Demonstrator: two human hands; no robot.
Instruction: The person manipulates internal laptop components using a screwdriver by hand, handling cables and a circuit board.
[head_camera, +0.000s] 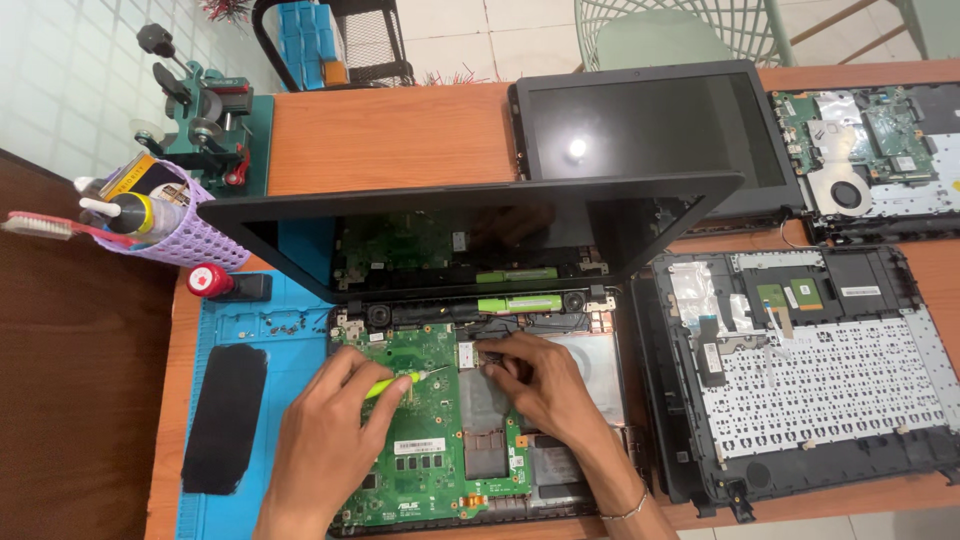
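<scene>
Both forearms enter from the bottom edge and meet over an opened laptop base whose green motherboard (425, 430) lies exposed. Left hand (335, 425) is closed around a slim yellow-green screwdriver (392, 383), its tip pointing away from the fingers toward a small white card (466, 353) on the board. Right hand (545, 385), just beside the left and wearing a thin bracelet at the wrist, has its fingertips (492, 365) curled down and pressing on the board right next to that card; it grips nothing that can be seen. Beyond both hands the laptop's dark screen (470, 235) stands tilted back, mirroring the board. Left of the left hand, a blue work mat (300, 350) covers the wooden desk (390, 135), carrying a flat black pad (225, 415) and a scatter of tiny screws (270, 323). Farther out that way sits a purple basket (180, 235) of tools. Right of the right hand lies an upturned keyboard cover (800, 380), and beyond it a second laptop screen (650, 125) and another bare circuit board (870, 135).
</scene>
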